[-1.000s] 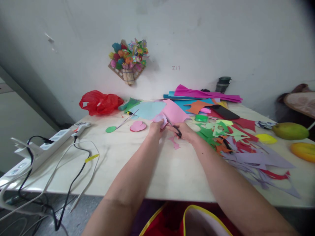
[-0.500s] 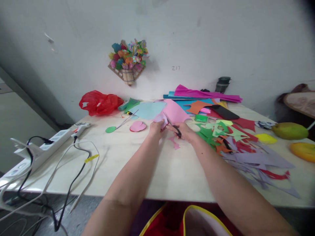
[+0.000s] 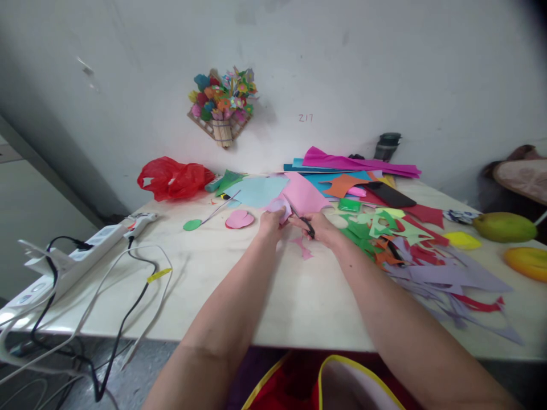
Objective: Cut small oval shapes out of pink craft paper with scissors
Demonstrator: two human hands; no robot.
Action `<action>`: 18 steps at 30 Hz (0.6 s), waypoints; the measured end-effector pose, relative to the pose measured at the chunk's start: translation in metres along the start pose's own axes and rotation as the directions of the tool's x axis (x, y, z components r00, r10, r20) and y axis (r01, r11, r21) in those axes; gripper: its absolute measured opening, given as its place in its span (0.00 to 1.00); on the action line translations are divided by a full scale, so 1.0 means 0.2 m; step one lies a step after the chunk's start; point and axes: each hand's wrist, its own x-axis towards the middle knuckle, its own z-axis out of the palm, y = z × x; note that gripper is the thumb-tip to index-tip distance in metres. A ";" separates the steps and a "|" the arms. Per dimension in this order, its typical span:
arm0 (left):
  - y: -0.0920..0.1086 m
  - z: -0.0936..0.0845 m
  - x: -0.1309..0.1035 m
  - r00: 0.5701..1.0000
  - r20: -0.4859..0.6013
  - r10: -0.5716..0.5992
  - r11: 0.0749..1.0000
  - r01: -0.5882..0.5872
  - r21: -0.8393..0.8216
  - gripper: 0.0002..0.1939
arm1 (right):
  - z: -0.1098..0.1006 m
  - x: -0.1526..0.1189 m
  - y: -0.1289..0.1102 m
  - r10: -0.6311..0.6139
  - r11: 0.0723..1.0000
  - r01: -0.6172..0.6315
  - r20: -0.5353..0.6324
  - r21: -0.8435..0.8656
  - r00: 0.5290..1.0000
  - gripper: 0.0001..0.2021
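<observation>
a: report the state of each hand.

b: the left hand (image 3: 270, 222) is closed in a pinch on a small pale pink paper piece (image 3: 280, 205), thin and flat with a curved edge, held just above the table (image 3: 239, 285). the right hand (image 3: 321, 228) is clenched around the black handles of the scissors (image 3: 302, 219); the slim metal blades point far-left, into the paper piece.

a: location of the paper piece?

b: centre of the table, at its far half, between the two hands and just near of a large pink sheet (image 3: 304, 193) lying flat.

a: items directly below the hands?

b: one jagged pink offcut (image 3: 301, 247) on the smooth, pale tabletop, just near of the right hand.

a: left side of the scene?

b: a flat pink heart-like cutout (image 3: 239, 219) just left of the left hand; farther left, a green paper disc on a thin stick (image 3: 193, 225); a crumpled glossy red plastic bag (image 3: 173, 178) at the far edge; a white power strip (image 3: 72, 259) with black and white cables at the near left.

a: right side?

b: a loose heap of angular scraps (image 3: 397, 239) in green, red, orange and lilac; stacked flat coloured sheets (image 3: 342, 171) far right, and a light blue sheet (image 3: 258, 191). a bunch of paper flowers (image 3: 224, 102) hangs on the wall.
</observation>
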 end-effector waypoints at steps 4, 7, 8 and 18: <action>0.01 0.00 -0.01 1.000 -0.012 -0.005 1.000 0.005 -0.011 0.08 | 0.00 -0.02 -0.02 0.018 1.000 -0.018 -0.002 -0.012 1.000 0.13; 0.01 0.00 -0.01 1.000 0.025 -0.007 1.000 0.008 -0.022 0.06 | 0.00 -0.03 -0.04 0.024 0.999 -0.024 0.000 -0.020 1.000 0.13; 0.01 0.00 0.00 0.999 0.034 -0.007 1.000 0.008 -0.023 0.06 | 0.00 -0.03 -0.04 0.027 0.999 -0.027 -0.001 -0.024 1.000 0.13; 0.01 0.00 0.00 0.999 0.044 -0.011 1.000 0.012 -0.015 0.05 | -0.01 0.02 0.01 0.012 1.000 -0.012 0.001 -0.028 1.000 0.13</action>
